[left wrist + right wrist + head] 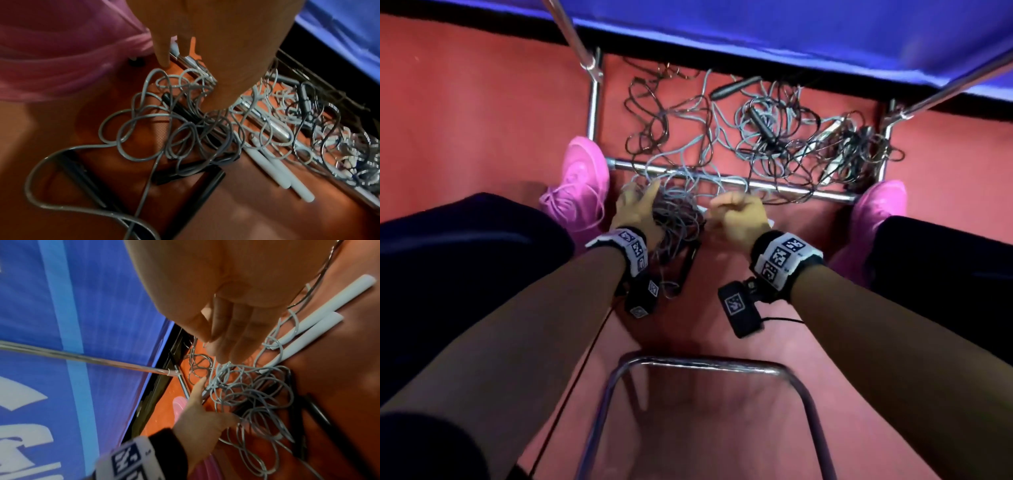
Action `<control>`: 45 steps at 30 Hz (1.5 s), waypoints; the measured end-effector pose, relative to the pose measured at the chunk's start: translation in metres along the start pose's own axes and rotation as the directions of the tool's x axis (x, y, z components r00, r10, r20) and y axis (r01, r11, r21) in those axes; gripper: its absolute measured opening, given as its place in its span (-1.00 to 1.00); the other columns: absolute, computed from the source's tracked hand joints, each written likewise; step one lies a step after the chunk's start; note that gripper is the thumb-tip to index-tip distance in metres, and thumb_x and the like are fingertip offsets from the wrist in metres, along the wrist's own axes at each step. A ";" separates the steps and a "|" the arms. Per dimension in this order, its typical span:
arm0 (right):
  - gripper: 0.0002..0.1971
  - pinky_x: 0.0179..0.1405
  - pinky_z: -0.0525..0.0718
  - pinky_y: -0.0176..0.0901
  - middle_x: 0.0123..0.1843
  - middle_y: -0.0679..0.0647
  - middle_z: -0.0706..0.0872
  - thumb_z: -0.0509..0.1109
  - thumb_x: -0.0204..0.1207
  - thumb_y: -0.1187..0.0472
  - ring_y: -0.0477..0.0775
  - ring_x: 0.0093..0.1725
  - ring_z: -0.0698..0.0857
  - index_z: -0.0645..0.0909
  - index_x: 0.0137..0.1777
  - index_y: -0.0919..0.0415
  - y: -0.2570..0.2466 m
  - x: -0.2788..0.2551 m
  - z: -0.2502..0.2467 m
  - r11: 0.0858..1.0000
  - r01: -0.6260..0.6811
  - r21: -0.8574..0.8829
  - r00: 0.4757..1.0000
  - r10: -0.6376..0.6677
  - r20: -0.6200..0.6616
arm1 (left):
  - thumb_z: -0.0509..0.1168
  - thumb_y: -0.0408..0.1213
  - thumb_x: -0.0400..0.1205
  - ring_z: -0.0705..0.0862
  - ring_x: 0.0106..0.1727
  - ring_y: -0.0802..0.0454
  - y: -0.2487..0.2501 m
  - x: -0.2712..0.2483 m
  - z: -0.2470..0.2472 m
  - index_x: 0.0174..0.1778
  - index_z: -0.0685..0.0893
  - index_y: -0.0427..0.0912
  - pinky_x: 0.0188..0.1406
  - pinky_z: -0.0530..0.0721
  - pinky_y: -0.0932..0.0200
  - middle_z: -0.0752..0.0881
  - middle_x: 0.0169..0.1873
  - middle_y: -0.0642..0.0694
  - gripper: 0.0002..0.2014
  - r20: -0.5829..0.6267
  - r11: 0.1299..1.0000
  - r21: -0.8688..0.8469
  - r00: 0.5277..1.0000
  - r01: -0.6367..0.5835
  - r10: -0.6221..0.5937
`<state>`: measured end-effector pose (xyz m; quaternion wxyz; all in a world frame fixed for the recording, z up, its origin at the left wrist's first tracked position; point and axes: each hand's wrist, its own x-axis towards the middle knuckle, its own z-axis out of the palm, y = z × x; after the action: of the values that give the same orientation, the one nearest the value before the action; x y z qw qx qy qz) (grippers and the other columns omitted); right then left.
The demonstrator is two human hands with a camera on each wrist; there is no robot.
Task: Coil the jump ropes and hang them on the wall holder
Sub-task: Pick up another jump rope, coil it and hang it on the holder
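Note:
A tangle of grey jump ropes (678,212) (164,126) (246,394) lies on the red floor between my feet. My left hand (640,197) (205,48) (197,402) hovers over its left side with spread, fairly straight fingers touching the loops. Beside it, my right hand (726,209) (216,344) has thumb and fingers drawn together on a thin grey strand that rises taut from the tangle. Two white handles (277,170) (320,305) lie side by side under the right hand. Black handles (690,260) (197,194) (316,408) lie nearer me. No wall holder is in view.
More tangled ropes (774,137) with dark handles lie beyond a chrome floor bar (791,190) of a metal frame. A blue padded surface (791,34) overhangs the far side. Pink shoes (582,178) (876,205) flank the pile. A chrome stool frame (705,363) sits below my arms.

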<state>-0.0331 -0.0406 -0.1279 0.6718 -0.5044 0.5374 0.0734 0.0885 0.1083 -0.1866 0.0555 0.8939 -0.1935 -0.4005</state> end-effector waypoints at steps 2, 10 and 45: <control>-0.69 -0.65 0.51 -0.28 -0.41 0.13 0.68 0.26 0.62 0.54 -0.03 -0.59 0.59 0.56 -0.25 0.17 0.009 0.006 0.003 0.999 -0.031 0.009 0.999 0.031 0.018 | 0.38 -0.35 0.56 0.09 0.73 -0.39 0.002 0.015 0.015 0.72 0.08 0.38 0.67 0.29 -0.21 -0.09 0.77 -0.20 -0.08 0.016 0.998 0.054 0.999 -0.034 0.034; -0.66 -0.65 0.48 -0.29 -0.43 0.12 0.66 0.18 0.66 0.54 0.02 -0.58 0.58 0.53 -0.28 0.17 0.011 0.023 -0.012 0.997 -0.025 0.069 0.997 0.030 -0.077 | 0.27 -0.35 0.67 0.67 0.04 -0.21 0.013 0.010 0.022 0.10 0.62 -0.16 0.06 0.58 -0.01 0.70 0.00 -0.23 -0.88 -0.075 0.993 -0.113 0.997 -0.031 0.022; -0.65 -0.65 0.19 -0.38 -0.61 -0.04 0.29 0.24 0.64 0.47 -0.04 -0.60 0.36 0.32 -0.30 0.09 -0.283 -0.347 -0.071 0.680 0.668 0.303 0.667 -0.727 0.163 | 0.44 -0.09 0.63 0.75 -0.17 0.05 0.219 -0.360 -0.360 -0.10 0.67 -0.01 0.05 0.69 0.09 0.83 -0.15 -0.03 -0.88 -0.397 0.193 -0.829 0.795 -0.526 0.459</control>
<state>-0.0407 -0.0768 0.3240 0.7654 -0.5806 0.2098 -0.1820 0.0704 0.0271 0.3616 0.6675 0.6097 -0.2128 -0.3707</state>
